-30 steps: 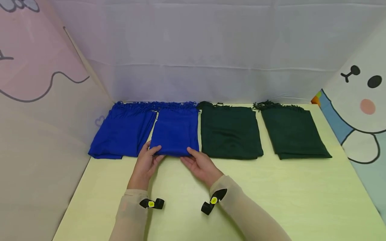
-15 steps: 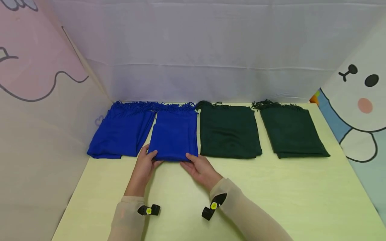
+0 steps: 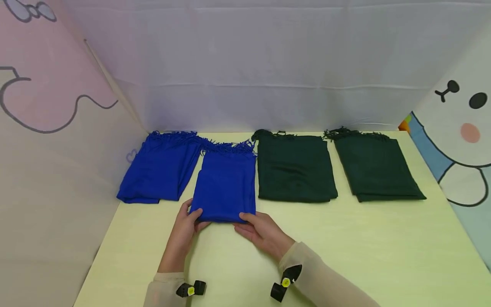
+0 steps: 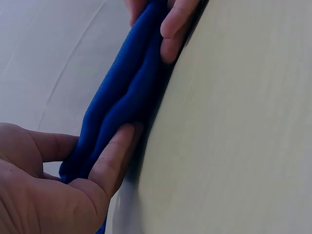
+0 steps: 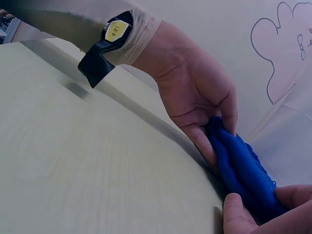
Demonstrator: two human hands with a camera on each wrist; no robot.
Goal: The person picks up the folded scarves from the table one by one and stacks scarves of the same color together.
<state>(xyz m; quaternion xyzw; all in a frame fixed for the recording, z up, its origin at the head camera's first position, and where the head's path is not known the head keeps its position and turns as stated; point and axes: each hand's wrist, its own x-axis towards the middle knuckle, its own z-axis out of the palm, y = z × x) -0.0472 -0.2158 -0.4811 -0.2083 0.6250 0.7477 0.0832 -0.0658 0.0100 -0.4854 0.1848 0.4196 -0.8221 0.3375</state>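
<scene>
A folded blue fringed scarf (image 3: 222, 192), second from the left, has its near edge raised a little off the table. My left hand (image 3: 186, 226) pinches its near left corner, thumb on top and fingers beneath. At the near right corner my right hand (image 3: 264, 232) grips it the same way. In the left wrist view the layered edge of the scarf (image 4: 122, 83) runs between my left hand (image 4: 53, 185) and the right hand's fingertips (image 4: 175, 22). The right wrist view has my left hand (image 5: 195, 87) across the scarf (image 5: 243, 165) from my right hand (image 5: 287, 219).
Another folded blue scarf (image 3: 157, 170) lies to the left, close beside the held one. Two folded dark green scarves (image 3: 295, 170) lie to the right. The pale table (image 3: 364, 256) meets a white cloth backdrop (image 3: 245, 64) at the back, with printed cloth sides.
Both hands have drawn the blue scarf toward me, and its fringe has slid forward from the back edge. A fold now shows across its upper part. The other scarves stay put.
</scene>
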